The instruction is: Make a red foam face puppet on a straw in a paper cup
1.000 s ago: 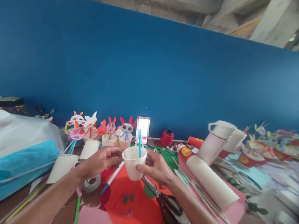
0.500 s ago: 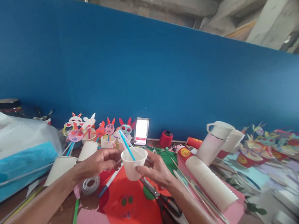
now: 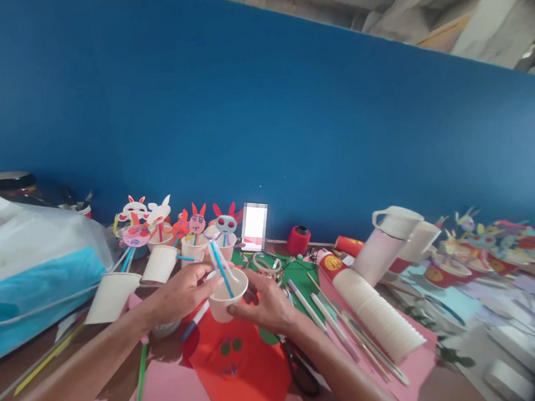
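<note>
A white paper cup (image 3: pixel 222 309) is held up over the red paper (image 3: pixel 244 378), its open top tilted toward me. Blue and whitish straws (image 3: pixel 220 268) lean inside it and stick out at the upper left. My right hand (image 3: pixel 266 302) grips the cup's right side, thumb on the front. On the left, my left hand (image 3: pixel 189 290) has its fingers closed at the cup's rim and wall, thumb near the straws. Below, the red paper bears a drawn face with two green round eyes (image 3: pixel 231 346).
Cups with paper animal faces (image 3: pixel 197 221) stand behind at left. Two white cups (image 3: pixel 114 299) sit left of my arm. Scissors (image 3: pixel 303 370) lie under my right forearm. Stacked cups (image 3: pixel 374 308), a pitcher (image 3: pixel 382 246) and sticks are at right; a plastic bag (image 3: pixel 37 238) is far left.
My left hand has come to the cup and now grips it. The cup has shifted slightly left and tilted toward me. The camera view has moved a little.
</note>
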Demonstrator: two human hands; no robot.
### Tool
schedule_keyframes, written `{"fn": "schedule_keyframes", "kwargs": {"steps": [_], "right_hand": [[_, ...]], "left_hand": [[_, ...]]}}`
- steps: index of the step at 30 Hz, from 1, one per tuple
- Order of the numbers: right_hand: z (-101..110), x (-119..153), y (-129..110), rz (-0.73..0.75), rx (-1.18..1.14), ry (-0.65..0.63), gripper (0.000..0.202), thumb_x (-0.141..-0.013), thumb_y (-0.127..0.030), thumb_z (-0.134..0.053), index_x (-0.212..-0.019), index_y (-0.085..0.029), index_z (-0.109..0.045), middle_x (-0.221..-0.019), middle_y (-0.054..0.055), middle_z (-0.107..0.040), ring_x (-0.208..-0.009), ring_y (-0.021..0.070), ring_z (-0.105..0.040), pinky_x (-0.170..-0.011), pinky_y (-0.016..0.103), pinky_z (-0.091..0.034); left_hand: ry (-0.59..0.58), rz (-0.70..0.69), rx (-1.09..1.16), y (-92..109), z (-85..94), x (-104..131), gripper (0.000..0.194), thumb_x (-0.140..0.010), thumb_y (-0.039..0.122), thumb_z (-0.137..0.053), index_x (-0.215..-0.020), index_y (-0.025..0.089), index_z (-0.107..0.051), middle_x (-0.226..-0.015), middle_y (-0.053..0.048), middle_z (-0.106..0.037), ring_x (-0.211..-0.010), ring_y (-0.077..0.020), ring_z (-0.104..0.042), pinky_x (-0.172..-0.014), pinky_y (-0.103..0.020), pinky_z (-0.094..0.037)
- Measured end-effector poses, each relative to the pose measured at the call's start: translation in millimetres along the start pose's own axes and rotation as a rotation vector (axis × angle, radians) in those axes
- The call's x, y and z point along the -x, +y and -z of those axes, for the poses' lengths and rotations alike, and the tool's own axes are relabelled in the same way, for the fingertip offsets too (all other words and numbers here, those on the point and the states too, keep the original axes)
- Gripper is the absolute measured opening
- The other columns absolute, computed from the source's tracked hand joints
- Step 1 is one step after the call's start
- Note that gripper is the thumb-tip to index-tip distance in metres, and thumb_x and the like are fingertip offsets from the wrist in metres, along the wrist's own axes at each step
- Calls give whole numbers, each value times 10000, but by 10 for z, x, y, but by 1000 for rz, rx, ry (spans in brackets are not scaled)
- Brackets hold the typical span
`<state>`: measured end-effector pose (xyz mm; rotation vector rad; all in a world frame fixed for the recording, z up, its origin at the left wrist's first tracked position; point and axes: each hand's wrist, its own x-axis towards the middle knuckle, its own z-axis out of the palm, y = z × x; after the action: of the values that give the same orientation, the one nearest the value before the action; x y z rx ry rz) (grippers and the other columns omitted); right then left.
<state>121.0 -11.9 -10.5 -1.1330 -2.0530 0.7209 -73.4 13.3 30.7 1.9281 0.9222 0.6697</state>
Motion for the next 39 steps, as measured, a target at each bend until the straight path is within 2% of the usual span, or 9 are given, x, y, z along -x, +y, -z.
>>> {"fn": "schedule_keyframes", "kwargs": {"steps": [6, 9, 13, 19, 26, 31, 36, 39], "right_hand": [[-22, 27, 6, -36, 112, -18, 259, -705, -359, -614, -869, -168, -553, -627, -59, -463, -536, 74, -388, -484, 186, -268], [-33, 32, -39, 39, 153, -10, 256, -703, -357, -614, -867, -170, -552, -639, -48, -504, -553, 88, -427, -528, 204, -300], [-47, 39, -80, 172, 170, 24, 396, -701, -427, -620, -1008, -187, -551, -706, -11, -582, -620, 129, -487, -655, 261, -341], [-58, 47, -45, 281, 167, 55, 419, -696, -379, -635, -1060, -194, -543, -735, 9, -609, -640, 144, -511, -691, 288, -339], [-53, 48, -21, 314, 173, 71, 474, -673, -406, -658, -1079, -197, -530, -775, 23, -632, -681, 167, -537, -728, 318, -338], [-59, 59, -37, 318, 171, 68, 459, -672, -389, -662, -1072, -205, -531, -722, 3, -614, -650, 156, -526, -725, 314, -336], [-73, 61, -64, 306, 158, 47, 422, -672, -368, -662, -1042, -209, -539, -642, -29, -569, -587, 132, -489, -697, 300, -333], [-75, 62, -70, 297, 176, 65, 423, -665, -378, -668, -1040, -226, -547, -669, -21, -576, -623, 145, -486, -677, 292, -330]], "left_hand": [[-20, -22, -43, -62, -19, -10, 356, -803, 317, -489, -1138, 225, -568, -996, -35, -651, -977, -239, -554, -878, -340, -421], [19, -67, -93, -33, -12, 13, 308, -802, 320, -499, -1074, 231, -613, -1100, -37, -614, -1050, -250, -516, -918, -341, -387], [21, -106, -224, 53, 40, 82, 267, -824, 326, -477, -1018, 244, -641, -1177, -16, -571, -1092, -240, -490, -933, -306, -361], [-8, -177, -325, 167, 60, 162, 254, -843, 308, -449, -1009, 237, -628, -1071, -24, -608, -989, -213, -543, -847, -265, -404], [17, -252, -402, 139, 41, 145, 210, -843, 305, -448, -840, 192, -625, -853, -27, -606, -895, -189, -555, -787, -280, -424], [12, -259, -421, 157, 27, 161, 241, -843, 321, -438, -858, 187, -638, -851, -38, -609, -836, -180, -562, -737, -274, -439], [-10, -244, -435, 223, 26, 207, 262, -843, 328, -433, -855, 177, -647, -893, -56, -610, -848, -186, -556, -750, -287, -436], [-22, -230, -423, 226, 36, 206, 263, -837, 335, -441, -841, 176, -651, -883, -53, -609, -841, -187, -554, -752, -289, -434]]}}
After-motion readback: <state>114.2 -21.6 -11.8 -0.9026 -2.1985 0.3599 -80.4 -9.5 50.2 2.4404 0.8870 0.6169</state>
